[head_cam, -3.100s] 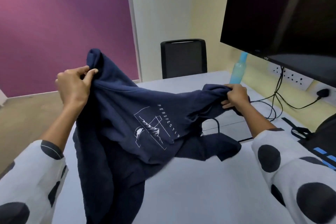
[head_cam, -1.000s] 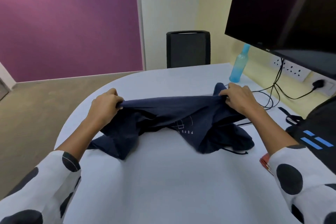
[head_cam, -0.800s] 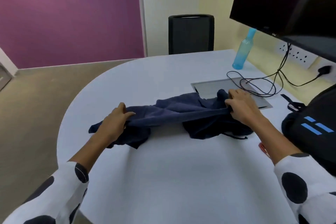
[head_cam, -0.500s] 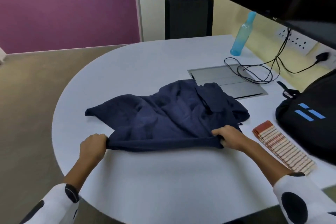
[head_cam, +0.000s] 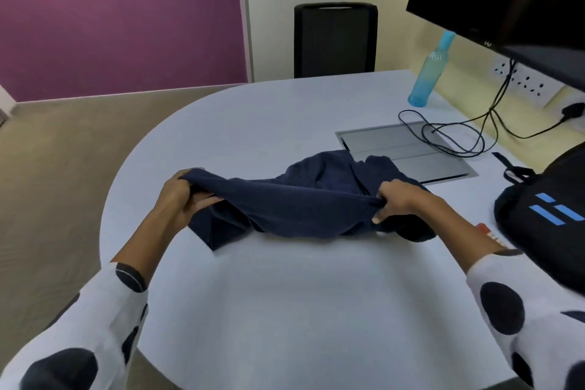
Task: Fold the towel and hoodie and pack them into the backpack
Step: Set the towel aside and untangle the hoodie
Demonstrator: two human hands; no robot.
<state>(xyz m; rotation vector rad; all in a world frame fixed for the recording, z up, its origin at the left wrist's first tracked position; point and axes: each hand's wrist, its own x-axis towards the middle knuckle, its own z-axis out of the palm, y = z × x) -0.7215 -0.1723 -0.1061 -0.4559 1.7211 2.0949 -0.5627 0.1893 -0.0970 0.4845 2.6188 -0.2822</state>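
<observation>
Navy-blue cotton hoodie [head_cam: 304,206] hangs stretched between both hands above the pale grey surface [head_cam: 285,294], its far part resting bunched on it. The left hand [head_cam: 182,196] grips one end of the lifted edge and the right hand [head_cam: 395,201] pinches the other. The slack middle could sag and crease, spoiling the fold. The black backpack [head_cam: 550,218] sits just right of the right hand.

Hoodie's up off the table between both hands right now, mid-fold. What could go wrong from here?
1. The hoodie is bunched, not flat; the left hand and right hand grip only one edge, so the fold may land crooked.
2. Its far part lies against the grey panel, near the loose cables; a tug could snag them.
3. The backpack sits close on the right and may crowd the fold.
</observation>
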